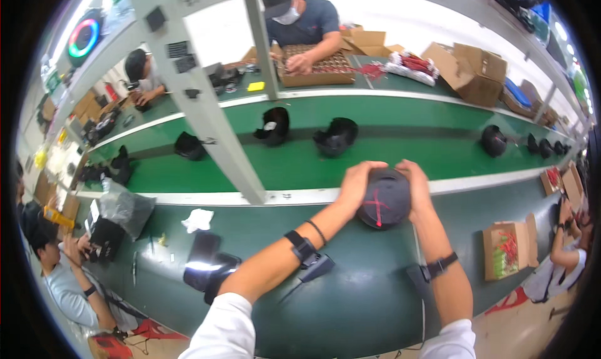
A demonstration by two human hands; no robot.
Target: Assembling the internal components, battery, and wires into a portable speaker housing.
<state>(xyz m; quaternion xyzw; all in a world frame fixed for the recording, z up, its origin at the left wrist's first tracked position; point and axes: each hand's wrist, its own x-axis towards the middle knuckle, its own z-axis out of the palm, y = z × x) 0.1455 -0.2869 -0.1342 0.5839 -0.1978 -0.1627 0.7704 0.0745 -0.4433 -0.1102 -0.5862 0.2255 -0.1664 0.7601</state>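
Both of my hands are closed around a black rounded shell (pixel 383 199) with thin red wire-like lines crossing its face. My left hand (pixel 355 182) grips its left side and my right hand (pixel 416 182) its right side, near the far edge of my green table. The fingertips curl over the far side and are partly hidden. On the table near my left wrist lies a dark tool (pixel 317 267) with a thin shaft. Glossy dark panels (pixel 206 259) lie left of my left forearm.
Beyond a pale rail, a green conveyor belt (pixel 400 130) carries several black shells (pixel 337 137). An upright post (pixel 216 115) stands left of my hands. A cardboard box (pixel 494 265) of red and green parts sits right. Crumpled white paper (pixel 198 220) lies left. Co-workers sit across and at both sides.
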